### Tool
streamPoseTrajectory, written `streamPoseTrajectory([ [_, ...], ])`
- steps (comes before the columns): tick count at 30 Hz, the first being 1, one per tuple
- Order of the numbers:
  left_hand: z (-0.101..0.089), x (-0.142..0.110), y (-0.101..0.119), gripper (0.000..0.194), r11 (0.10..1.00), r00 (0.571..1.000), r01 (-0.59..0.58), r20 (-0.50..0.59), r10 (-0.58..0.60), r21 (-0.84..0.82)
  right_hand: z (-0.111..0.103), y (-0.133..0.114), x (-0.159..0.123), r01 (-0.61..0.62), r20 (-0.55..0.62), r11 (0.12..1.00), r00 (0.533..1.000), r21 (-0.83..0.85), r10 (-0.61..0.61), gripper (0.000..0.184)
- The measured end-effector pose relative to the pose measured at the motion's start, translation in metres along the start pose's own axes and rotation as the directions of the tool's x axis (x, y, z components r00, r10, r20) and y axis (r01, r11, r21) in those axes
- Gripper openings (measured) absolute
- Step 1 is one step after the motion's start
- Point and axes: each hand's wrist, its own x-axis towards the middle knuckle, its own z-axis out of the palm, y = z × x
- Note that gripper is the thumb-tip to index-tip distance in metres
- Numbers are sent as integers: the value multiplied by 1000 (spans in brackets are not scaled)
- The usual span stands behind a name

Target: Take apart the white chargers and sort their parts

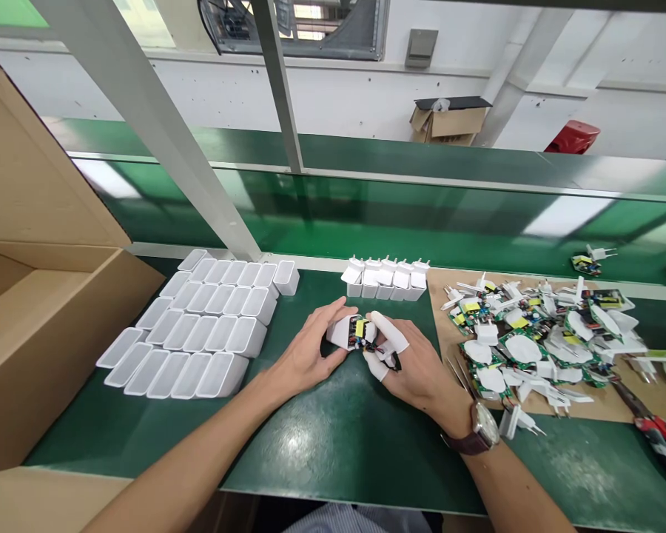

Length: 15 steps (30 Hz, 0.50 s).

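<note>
In front of me, my left hand [314,344] grips a small white plastic case [340,332] between thumb and fingers. My right hand [414,363], with white finger covers on thumb and forefinger, holds a small circuit board [360,331] with yellow and black parts. The board sits at the case's open end; how far it is inside I cannot tell. Part of it is hidden by the right fingers. Beyond the hands stands a row of white cases with plug tops [385,280]. Rows of open white cases [216,303] are lined up on the left.
A pile of circuit boards with white plugs [525,344] lies on a cardboard sheet [441,296] at right. Tweezers [462,376] lie by my right wrist. Red-handled pliers [652,422] are at the far right. A large cardboard box [66,333] stands left on the green table [311,459].
</note>
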Motion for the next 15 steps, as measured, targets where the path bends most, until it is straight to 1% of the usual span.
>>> streamPoseTrajectory([
  [8, 0, 1, 1, 86, 1000, 1000, -11, -2, 11, 6, -2, 0, -1, 9, 24, 1000, 1000, -5, -9, 78],
  [15, 0, 0, -1, 85, 1000, 1000, -5, 11, 5, -7, -1, -1, 0, 21, 36, 999, 999, -38, -20, 76],
])
